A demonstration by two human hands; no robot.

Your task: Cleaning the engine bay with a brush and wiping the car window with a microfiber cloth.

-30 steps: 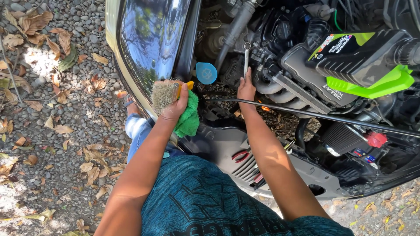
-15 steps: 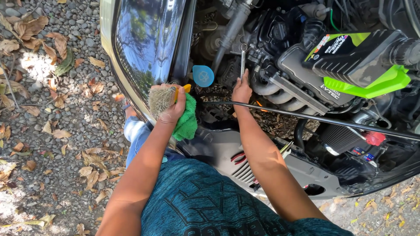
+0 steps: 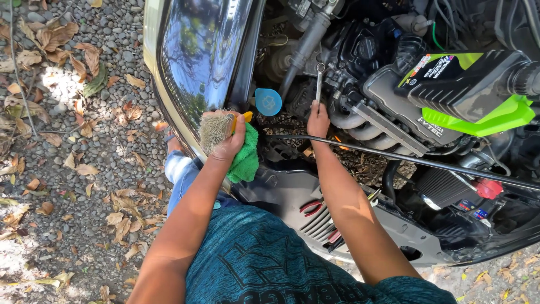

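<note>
Reaching into the engine bay, the person's right hand (image 3: pixel 318 119) is closed around the lower end of a slim metal wrench (image 3: pixel 319 84), which stands almost upright with its ring end up against the dark engine parts, just beside a grey pipe (image 3: pixel 306 46) that slants up toward the top of the bay. The fingers are wrapped tight on the shaft, so only the upper part of the tool shows above the fist.

Over at the car's edge, the left hand (image 3: pixel 229 143) is clamped on a worn brush (image 3: pixel 215 130) with pale, frayed bristles and a yellow handle end poking out past the thumb; a green cloth (image 3: pixel 246 157) is bunched under the same hand, resting on the car's front edge. A round blue cap (image 3: pixel 268 102) sits between the two hands, a little deeper in.

A thin black prop rod (image 3: pixel 405 159) crosses just below the right wrist and runs off to the right. Red-handled pliers (image 3: pixel 311 208) lie on the grey plastic panel near the forearm. The glossy headlight (image 3: pixel 205 53) reflects trees, and dry leaves litter the gravel (image 3: pixel 73 169) on the left.
</note>
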